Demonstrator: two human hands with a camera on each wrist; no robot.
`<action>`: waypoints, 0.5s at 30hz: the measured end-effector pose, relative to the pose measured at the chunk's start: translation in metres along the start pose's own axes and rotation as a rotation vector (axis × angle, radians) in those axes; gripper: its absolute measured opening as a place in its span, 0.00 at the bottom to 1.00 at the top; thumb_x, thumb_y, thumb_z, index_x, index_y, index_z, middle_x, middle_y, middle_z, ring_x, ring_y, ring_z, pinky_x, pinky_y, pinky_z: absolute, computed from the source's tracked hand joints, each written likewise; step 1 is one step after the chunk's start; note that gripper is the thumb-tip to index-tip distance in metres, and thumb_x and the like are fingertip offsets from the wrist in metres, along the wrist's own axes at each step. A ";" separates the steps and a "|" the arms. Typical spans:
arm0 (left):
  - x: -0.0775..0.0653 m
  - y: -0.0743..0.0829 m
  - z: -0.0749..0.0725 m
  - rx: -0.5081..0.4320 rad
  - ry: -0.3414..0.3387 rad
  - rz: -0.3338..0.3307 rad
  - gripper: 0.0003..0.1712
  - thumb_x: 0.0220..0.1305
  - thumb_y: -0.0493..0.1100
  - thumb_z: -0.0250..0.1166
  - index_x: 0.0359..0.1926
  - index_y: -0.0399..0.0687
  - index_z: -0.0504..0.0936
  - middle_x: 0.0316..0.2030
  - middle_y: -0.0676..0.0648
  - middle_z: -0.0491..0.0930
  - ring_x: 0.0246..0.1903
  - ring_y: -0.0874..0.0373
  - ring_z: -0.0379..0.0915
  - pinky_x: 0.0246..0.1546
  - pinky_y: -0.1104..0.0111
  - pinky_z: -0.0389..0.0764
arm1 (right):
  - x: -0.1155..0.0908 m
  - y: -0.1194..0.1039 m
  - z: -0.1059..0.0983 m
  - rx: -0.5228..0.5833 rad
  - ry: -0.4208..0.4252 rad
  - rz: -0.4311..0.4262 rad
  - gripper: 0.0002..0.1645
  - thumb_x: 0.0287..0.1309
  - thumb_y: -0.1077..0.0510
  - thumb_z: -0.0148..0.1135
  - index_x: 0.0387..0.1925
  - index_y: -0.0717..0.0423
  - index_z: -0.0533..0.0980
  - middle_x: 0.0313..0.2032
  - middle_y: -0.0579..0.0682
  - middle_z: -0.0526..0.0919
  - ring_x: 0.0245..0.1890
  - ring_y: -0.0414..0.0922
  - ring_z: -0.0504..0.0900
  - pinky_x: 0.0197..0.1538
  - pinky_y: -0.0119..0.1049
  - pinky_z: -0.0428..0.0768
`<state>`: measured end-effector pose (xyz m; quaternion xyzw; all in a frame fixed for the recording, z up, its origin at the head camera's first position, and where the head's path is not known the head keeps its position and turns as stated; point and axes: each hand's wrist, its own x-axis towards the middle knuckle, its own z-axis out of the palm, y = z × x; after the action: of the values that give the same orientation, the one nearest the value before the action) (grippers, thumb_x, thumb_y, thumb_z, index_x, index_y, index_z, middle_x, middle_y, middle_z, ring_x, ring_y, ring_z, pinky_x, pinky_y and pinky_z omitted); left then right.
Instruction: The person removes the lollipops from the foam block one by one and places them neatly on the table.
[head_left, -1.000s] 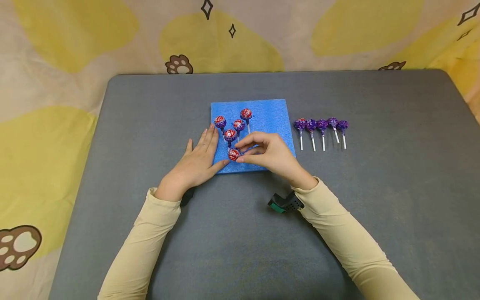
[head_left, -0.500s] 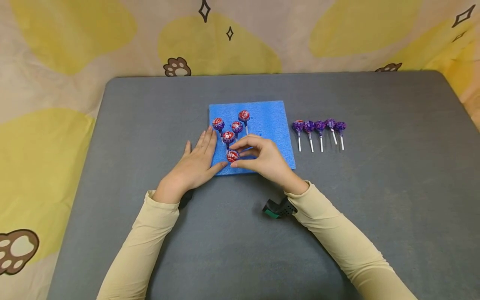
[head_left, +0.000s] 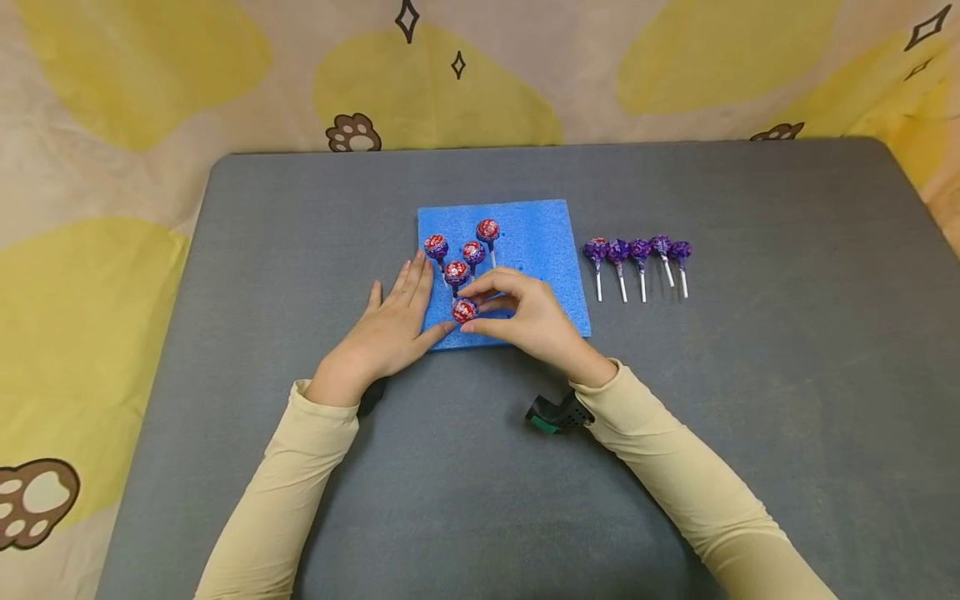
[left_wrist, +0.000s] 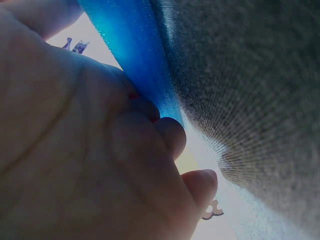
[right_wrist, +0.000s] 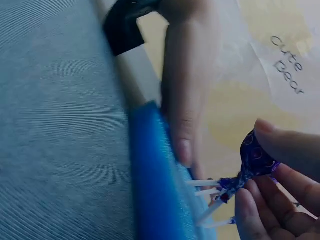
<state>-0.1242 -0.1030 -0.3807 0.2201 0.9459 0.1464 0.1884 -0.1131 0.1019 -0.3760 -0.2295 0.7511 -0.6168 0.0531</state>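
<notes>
My left hand point(head_left: 386, 329) lies with straight fingers along the left edge of a blue foam board point(head_left: 540, 250), its thumb on the near corner. My right hand point(head_left: 521, 310) holds a lollipop point(head_left: 464, 311) in a red and purple wrapper, thumb and fingers around its head. In the right wrist view, that lollipop's wrapped head point(right_wrist: 256, 155) sits between the fingers, its white stick slanting down to the board. Several other lollipops point(head_left: 457, 273) stand with their sticks in the board, just beyond the right fingertips.
To the right of the board, several purple-wrapped lollipops point(head_left: 640, 252) lie in a row on the grey table point(head_left: 780, 350), sticks toward the near side. A patterned cloth point(head_left: 225, 75) hangs behind the table's far edge.
My right hand has shifted slightly left with the lollipop, and its thumb now sits lower beside the lollipop's head. The left hand stays in place on the board.
</notes>
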 end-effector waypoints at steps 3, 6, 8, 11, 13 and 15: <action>0.000 0.000 0.000 -0.002 -0.004 -0.004 0.48 0.70 0.60 0.47 0.72 0.39 0.31 0.72 0.44 0.23 0.71 0.49 0.21 0.64 0.42 0.31 | -0.001 0.002 0.004 -0.059 -0.007 -0.033 0.20 0.44 0.68 0.73 0.42 0.66 0.80 0.39 0.53 0.81 0.40 0.43 0.80 0.46 0.34 0.79; -0.001 0.000 0.000 -0.004 -0.006 -0.006 0.48 0.70 0.59 0.47 0.72 0.40 0.30 0.72 0.44 0.23 0.71 0.49 0.21 0.64 0.42 0.30 | -0.001 0.004 0.006 -0.102 0.014 -0.070 0.19 0.43 0.67 0.74 0.42 0.65 0.80 0.38 0.52 0.81 0.39 0.42 0.80 0.46 0.33 0.79; -0.001 0.000 0.000 -0.004 -0.003 -0.007 0.48 0.70 0.59 0.47 0.72 0.40 0.31 0.72 0.44 0.23 0.71 0.49 0.21 0.64 0.42 0.31 | -0.001 0.004 0.007 -0.108 0.032 -0.087 0.19 0.44 0.68 0.73 0.41 0.65 0.80 0.38 0.53 0.81 0.38 0.42 0.80 0.45 0.33 0.79; -0.001 0.000 0.000 -0.004 -0.002 -0.010 0.48 0.70 0.61 0.46 0.72 0.40 0.31 0.72 0.44 0.22 0.71 0.49 0.21 0.64 0.42 0.31 | -0.001 0.004 0.005 -0.069 0.046 -0.088 0.18 0.44 0.70 0.72 0.41 0.67 0.79 0.38 0.54 0.81 0.38 0.43 0.80 0.45 0.34 0.79; -0.001 0.000 0.001 -0.003 -0.005 -0.011 0.48 0.70 0.62 0.45 0.72 0.40 0.30 0.72 0.45 0.21 0.71 0.50 0.21 0.64 0.42 0.31 | -0.002 0.003 0.003 -0.029 0.054 -0.082 0.18 0.45 0.71 0.71 0.41 0.68 0.79 0.39 0.56 0.81 0.38 0.44 0.80 0.45 0.36 0.79; 0.000 0.001 0.001 -0.005 -0.009 -0.011 0.49 0.70 0.63 0.45 0.72 0.41 0.30 0.72 0.46 0.21 0.71 0.50 0.20 0.64 0.42 0.30 | -0.003 0.003 0.000 0.002 0.064 -0.069 0.18 0.45 0.71 0.71 0.42 0.69 0.79 0.40 0.56 0.81 0.38 0.44 0.79 0.46 0.37 0.79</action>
<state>-0.1235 -0.1024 -0.3813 0.2151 0.9458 0.1470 0.1940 -0.1115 0.1034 -0.3789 -0.2353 0.7435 -0.6259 0.0078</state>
